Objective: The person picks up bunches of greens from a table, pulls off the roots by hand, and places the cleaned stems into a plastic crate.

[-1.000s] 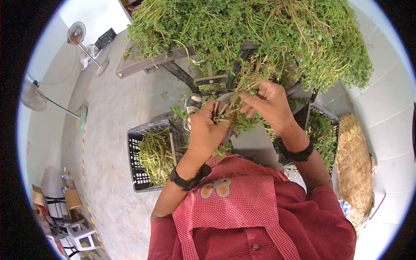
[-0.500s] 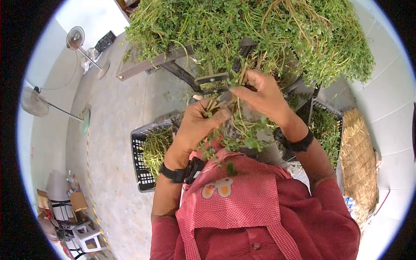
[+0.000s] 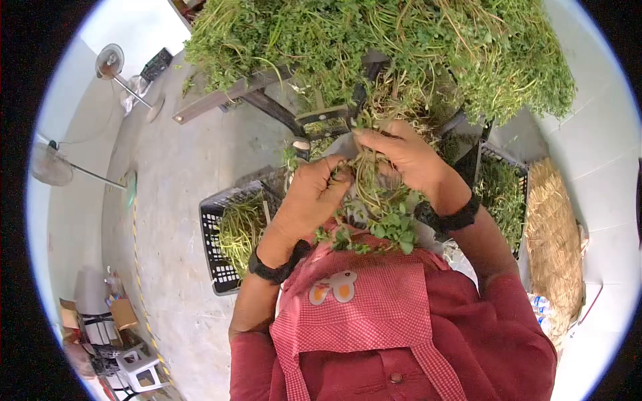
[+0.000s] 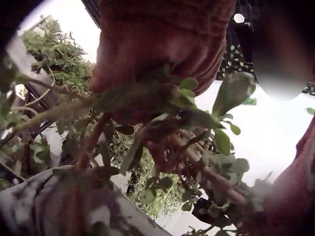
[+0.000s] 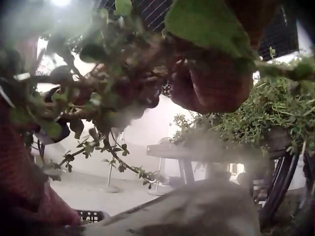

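In the head view my right hand (image 3: pixel 413 162) pinches a bunch of leafy green stems (image 3: pixel 370 182) between thumb and fingers. Their small rounded leaves (image 3: pixel 399 228) hang down in front of the apron. Beside it, lower and to the left, my left hand (image 3: pixel 311 195) has its fingers curled round short stems, mostly hidden in its grip. The left wrist view shows reddish stems (image 4: pixel 216 179) with oval leaves below a hand. Leafy sprigs (image 5: pixel 115 155) dangle close to the camera in the right wrist view, partly blurred.
A big heap of greens (image 3: pixel 374 47) covers the table (image 3: pixel 224 99) ahead. Black crates with stems stand at left (image 3: pixel 214 257) and right (image 3: pixel 521 174). A straw-coloured bundle (image 3: pixel 554 247) leans at the right wall. Two fans (image 3: pixel 109 61) and a white stool (image 3: pixel 140 367) stand at left.
The stems at my right hand now hang lower, with their leaves spread over the top of the apron. My right hand rose slightly, then came down a little; the left hand shifted slightly left.
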`<state>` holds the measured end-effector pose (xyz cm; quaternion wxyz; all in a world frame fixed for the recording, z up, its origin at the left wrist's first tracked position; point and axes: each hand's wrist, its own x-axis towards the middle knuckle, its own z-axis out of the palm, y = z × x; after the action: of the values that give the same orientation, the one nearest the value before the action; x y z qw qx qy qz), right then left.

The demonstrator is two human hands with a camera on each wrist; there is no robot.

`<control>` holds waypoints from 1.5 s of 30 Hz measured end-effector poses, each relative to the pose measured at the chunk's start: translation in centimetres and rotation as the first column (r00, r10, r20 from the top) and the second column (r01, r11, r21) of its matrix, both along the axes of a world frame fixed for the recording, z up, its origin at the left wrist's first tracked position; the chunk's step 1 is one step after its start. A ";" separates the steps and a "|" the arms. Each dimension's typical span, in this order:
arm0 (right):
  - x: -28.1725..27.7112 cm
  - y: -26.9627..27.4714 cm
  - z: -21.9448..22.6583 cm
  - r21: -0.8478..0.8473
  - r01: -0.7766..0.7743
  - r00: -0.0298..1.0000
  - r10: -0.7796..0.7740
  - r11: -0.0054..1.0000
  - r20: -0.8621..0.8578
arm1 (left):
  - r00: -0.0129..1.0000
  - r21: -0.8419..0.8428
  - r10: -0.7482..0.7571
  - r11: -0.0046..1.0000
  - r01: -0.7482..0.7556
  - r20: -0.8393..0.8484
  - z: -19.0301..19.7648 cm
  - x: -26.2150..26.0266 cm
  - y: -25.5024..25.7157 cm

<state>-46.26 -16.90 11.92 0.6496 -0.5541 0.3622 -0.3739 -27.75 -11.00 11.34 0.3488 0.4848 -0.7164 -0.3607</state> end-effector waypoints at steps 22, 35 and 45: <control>-1.6 -2.1 -2.1 -0.138 0.039 0.962 -0.075 0.990 -0.262 | 0.789 0.520 0.356 0.852 -0.054 -0.501 -2.2 4.0 1.3; -1.0 -1.4 -1.1 -0.396 -0.114 0.830 -0.132 0.911 -0.542 | 0.820 0.334 0.322 0.927 -0.172 -0.473 0.4 2.1 1.3; 0.9 -1.4 -5.0 -0.631 -0.192 0.865 -0.174 0.752 -0.470 | 0.961 -0.186 0.235 0.948 -0.259 -0.144 -2.0 -3.0 -2.3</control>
<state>-45.37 -18.28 6.97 0.2967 -0.8259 0.3597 -0.3170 -30.74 -13.26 9.37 0.4813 0.5101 -0.6608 -0.2675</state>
